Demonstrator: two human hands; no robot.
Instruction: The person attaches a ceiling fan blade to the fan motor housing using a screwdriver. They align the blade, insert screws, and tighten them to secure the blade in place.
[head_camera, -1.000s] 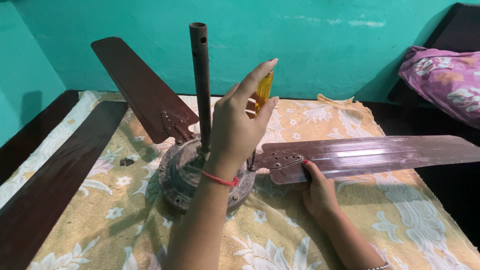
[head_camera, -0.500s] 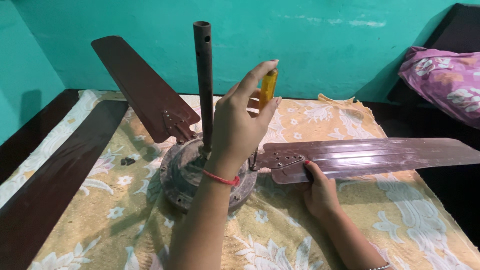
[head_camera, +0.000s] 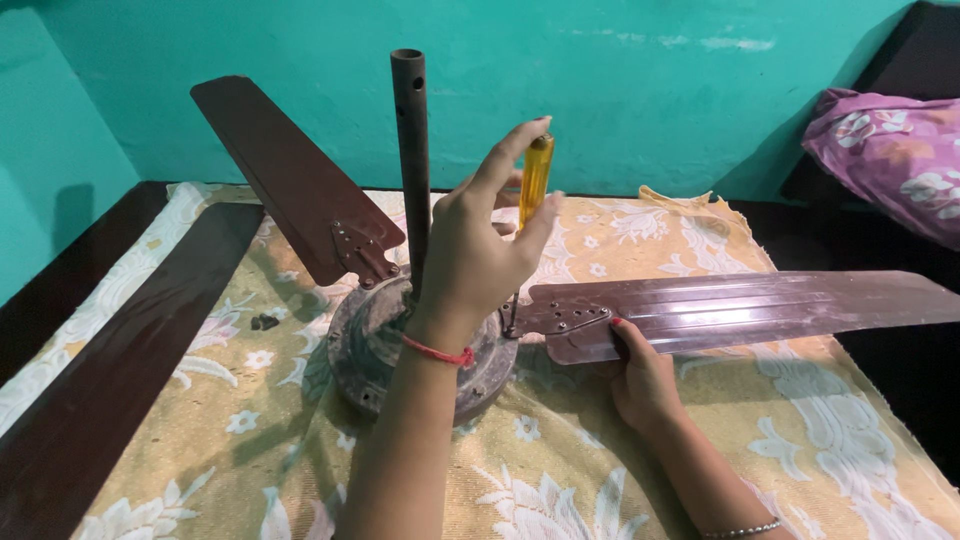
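Note:
A brown ceiling fan lies on a flowered cloth, its round motor housing (head_camera: 372, 350) dusty and its down rod (head_camera: 412, 150) standing upright. My left hand (head_camera: 470, 250), a red thread on the wrist, grips the yellow handle of a screwdriver (head_camera: 535, 180). The screwdriver stands vertical, with its tip at the bracket of the right fan blade (head_camera: 740, 312). My right hand (head_camera: 640, 375) holds that blade from below near its bracket. A second blade (head_camera: 285, 175) angles up to the back left.
A loose dark blade (head_camera: 120, 370) lies flat along the left of the yellow flowered cloth (head_camera: 560, 480). Small dark screws (head_camera: 264, 322) sit on the cloth near the housing. A purple flowered bundle (head_camera: 890, 150) rests at the far right. A teal wall stands behind.
My left hand's fingers have shifted slightly around the screwdriver handle. The fan and my right hand stay where they were.

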